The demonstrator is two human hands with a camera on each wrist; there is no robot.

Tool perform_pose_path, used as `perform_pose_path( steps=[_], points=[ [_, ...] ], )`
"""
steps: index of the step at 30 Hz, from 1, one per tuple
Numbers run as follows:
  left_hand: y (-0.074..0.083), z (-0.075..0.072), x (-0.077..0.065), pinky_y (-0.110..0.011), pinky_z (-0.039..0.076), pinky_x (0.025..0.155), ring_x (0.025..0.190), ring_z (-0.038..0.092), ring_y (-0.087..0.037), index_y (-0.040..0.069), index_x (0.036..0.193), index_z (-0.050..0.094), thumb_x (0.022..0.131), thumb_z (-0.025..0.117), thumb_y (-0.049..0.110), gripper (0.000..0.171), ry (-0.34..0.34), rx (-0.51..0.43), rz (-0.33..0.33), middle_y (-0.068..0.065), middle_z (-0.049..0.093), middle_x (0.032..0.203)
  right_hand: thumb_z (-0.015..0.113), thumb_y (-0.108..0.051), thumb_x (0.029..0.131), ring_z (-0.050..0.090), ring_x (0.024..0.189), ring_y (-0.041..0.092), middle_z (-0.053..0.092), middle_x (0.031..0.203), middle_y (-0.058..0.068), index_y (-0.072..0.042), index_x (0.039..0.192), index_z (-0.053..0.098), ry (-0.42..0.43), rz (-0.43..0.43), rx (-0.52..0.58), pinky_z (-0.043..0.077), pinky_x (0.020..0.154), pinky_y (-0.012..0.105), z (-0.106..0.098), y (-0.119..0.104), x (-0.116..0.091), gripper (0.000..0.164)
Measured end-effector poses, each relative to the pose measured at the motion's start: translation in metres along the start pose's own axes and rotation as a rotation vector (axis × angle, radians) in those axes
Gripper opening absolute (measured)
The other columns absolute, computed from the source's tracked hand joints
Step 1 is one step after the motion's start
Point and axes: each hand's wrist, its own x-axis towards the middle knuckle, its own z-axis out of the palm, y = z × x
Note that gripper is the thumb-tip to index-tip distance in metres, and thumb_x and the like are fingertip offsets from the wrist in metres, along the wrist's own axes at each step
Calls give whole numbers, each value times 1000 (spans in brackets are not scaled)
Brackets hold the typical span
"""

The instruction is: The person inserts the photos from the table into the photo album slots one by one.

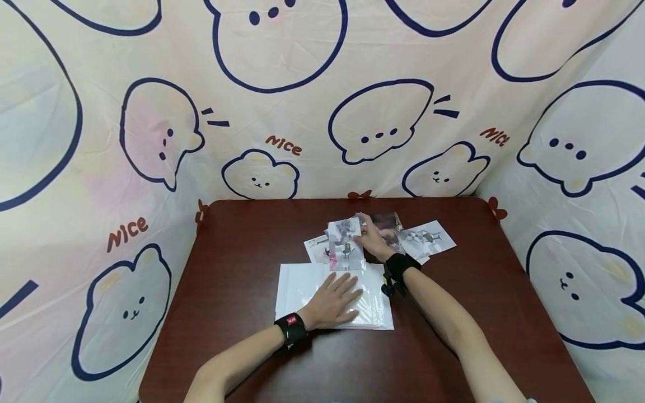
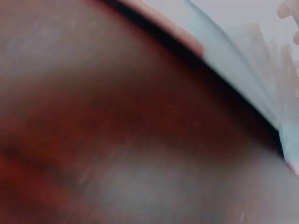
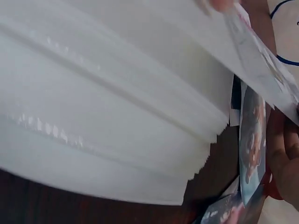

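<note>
At far side, R hand (image 1: 374,239) pinches pic (image 1: 344,246); near, L hand (image 1: 331,302) lies flat on book (image 1: 296,285), gripping nothing; pic might bend if shoved crooked.

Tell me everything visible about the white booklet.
The white booklet has several layered sheets, glossy and plastic-looking; in the right wrist view their edges step one past another. It lies roughly flat on the brown table, long side across. The left hand rests on it, fingers spread. The photo in the right hand overlaps its far edge in the head view; whether the two touch is unclear. Any binding can't be made out.
</note>
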Motion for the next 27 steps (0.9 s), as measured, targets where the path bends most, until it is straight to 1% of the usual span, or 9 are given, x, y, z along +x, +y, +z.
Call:
perform_pose_path(
  steps=[5, 10, 12, 14, 17, 19, 22, 25, 27],
  points=[
    [13, 3, -8, -54, 34, 123, 154, 36, -25, 28, 156, 49, 101, 49, 66, 67, 23, -7, 84, -3, 40, 166, 56, 9, 97, 40, 140, 53, 16, 169, 29, 2, 160, 27, -25, -56, -134, 43, 98, 53, -1, -1, 0, 69],
    [16, 6, -13, -54, 31, 124, 156, 32, -26, 29, 159, 44, 102, 44, 66, 68, 10, 42, 92, -2, 34, 169, 59, 1, 101, 51, 129, 47, 32, 161, 30, 0, 157, 36, -58, -28, -188, 47, 96, 46, -2, 5, -5, 61],
    [17, 7, -14, -53, 31, 124, 156, 32, -26, 29, 159, 43, 103, 43, 66, 67, 13, 57, 92, -2, 34, 169, 59, -2, 102, 59, 106, 43, 44, 143, 40, -1, 157, 38, -76, -20, -199, 48, 86, 38, -2, 7, -8, 59],
    [17, 7, -14, -53, 31, 124, 156, 32, -27, 29, 159, 43, 103, 43, 66, 67, 18, 60, 93, -2, 34, 169, 60, -4, 103, 59, 86, 30, 40, 143, 44, 2, 156, 39, -93, -26, -217, 46, 78, 31, -2, 10, -11, 57],
    [18, 9, -15, -53, 31, 124, 156, 32, -27, 29, 159, 42, 103, 43, 66, 68, 30, 68, 95, -2, 35, 169, 60, -4, 104, 38, 59, 18, 49, 94, 40, 4, 156, 38, -132, -13, -204, 37, 63, 27, -2, 13, -15, 57],
    [18, 10, -15, -52, 31, 125, 156, 32, -27, 29, 160, 42, 103, 43, 66, 68, 32, 69, 95, -2, 35, 169, 59, -4, 104, 35, 55, 9, 54, 80, 24, 5, 155, 38, -154, -8, -204, 33, 58, 25, -2, 14, -17, 57],
    [18, 12, -15, -52, 30, 125, 157, 31, -27, 29, 160, 41, 103, 43, 66, 68, 32, 66, 90, -2, 34, 169, 59, -5, 104, 30, 49, 10, 35, 59, 1, 5, 155, 40, -173, 0, -202, 28, 53, 27, -1, 15, -19, 55],
    [18, 13, -14, -52, 30, 125, 157, 30, -26, 30, 160, 41, 103, 43, 67, 69, 29, 62, 83, -2, 33, 169, 60, -9, 104, 36, 52, 12, 43, 62, 0, 4, 150, 47, -167, -20, -267, 31, 55, 27, 0, 16, -21, 50],
    [18, 13, -14, -52, 30, 125, 157, 31, -26, 30, 160, 41, 102, 43, 67, 68, 28, 61, 82, -1, 34, 169, 62, -10, 103, 43, 59, 19, 51, 70, 10, 5, 146, 51, -161, -27, -306, 35, 59, 30, 1, 16, -22, 46]
  ],
)
